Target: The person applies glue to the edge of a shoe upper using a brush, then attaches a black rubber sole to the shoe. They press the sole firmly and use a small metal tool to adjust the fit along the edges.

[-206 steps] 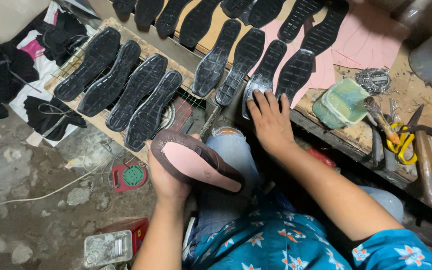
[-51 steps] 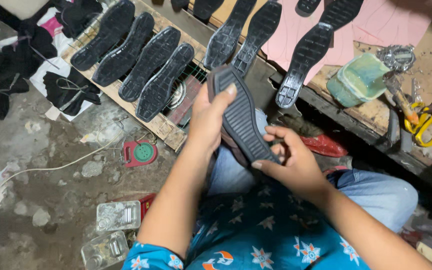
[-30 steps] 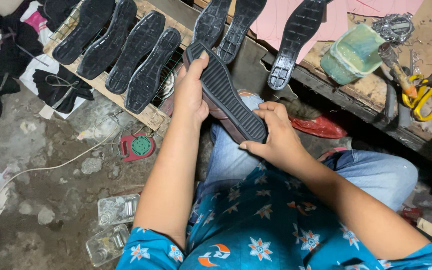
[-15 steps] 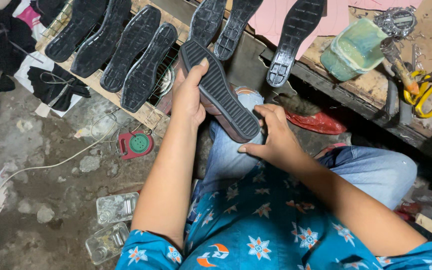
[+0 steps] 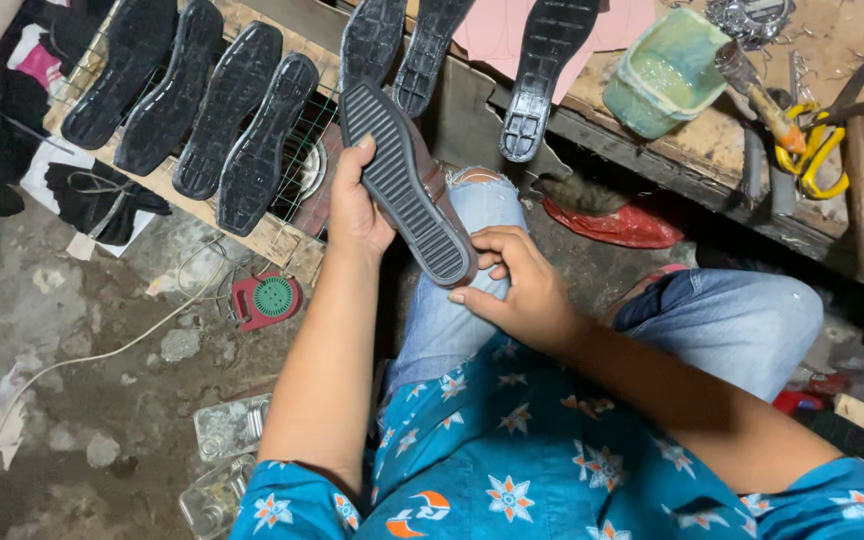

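- Two hands on one shoe (image 5: 407, 195), its ribbed black sole turned up toward the camera, brown upper showing along the right edge.
- Left hand (image 5: 357, 205) wrapped around the toe half, thumb lying along the sole's left edge, fingers curled underneath and out of sight.
- Right hand (image 5: 512, 290) cupped at the heel end, fingers bent against the shoe's side, thumb tip just under the heel.
- Compared with half a second ago: shoe raised a little farther from the lap and tipped more upright, toe now close to the wire rack (image 5: 297, 170); grip of both hands unchanged.
- Compared with nearly seven seconds ago: pink insole side then up and only the left hand on it, right hand out at the bench; now flipped sole-up and held in both.
- Reads as pressing or checking the sole's seating, not yet set down.
- Four loose black soles (image 5: 192, 100) lying in a row on the rack, three more (image 5: 552, 70) hanging over the bench edge.
- Green tub (image 5: 667, 75) and yellow-handled scissors (image 5: 812, 150) on the bench, well apart from both hands.
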